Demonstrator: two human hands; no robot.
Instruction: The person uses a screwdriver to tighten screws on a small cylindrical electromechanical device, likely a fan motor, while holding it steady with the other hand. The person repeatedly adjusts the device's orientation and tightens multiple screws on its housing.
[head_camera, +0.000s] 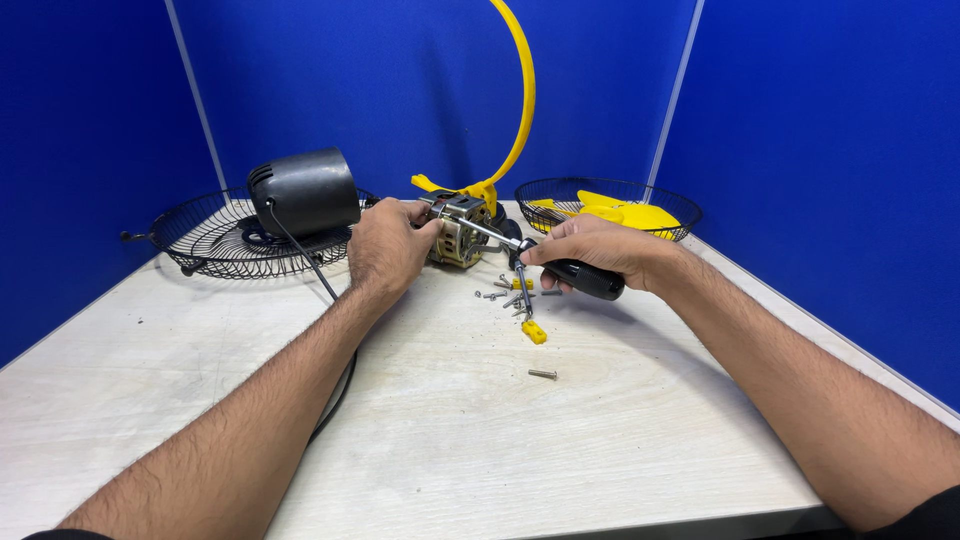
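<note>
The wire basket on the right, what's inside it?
Inside the wire basket lies a yellow fan blade. The rim hides the blade's lower part and the basket's bottom.

Your left hand (385, 247) is hiding the near side of the motor (458, 232). Your right hand (590, 250) is covering most of the screwdriver (590, 277) handle. The yellow hoop (522, 90) is running off the top edge.

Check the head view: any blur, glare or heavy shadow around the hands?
Head view: sharp throughout, no motion blur; light is even and soft, with faint shadow under the right hand and its black-handled screwdriver; a mild sheen on the pale wooden table; the left hand hides part of the metal fan motor.
</note>
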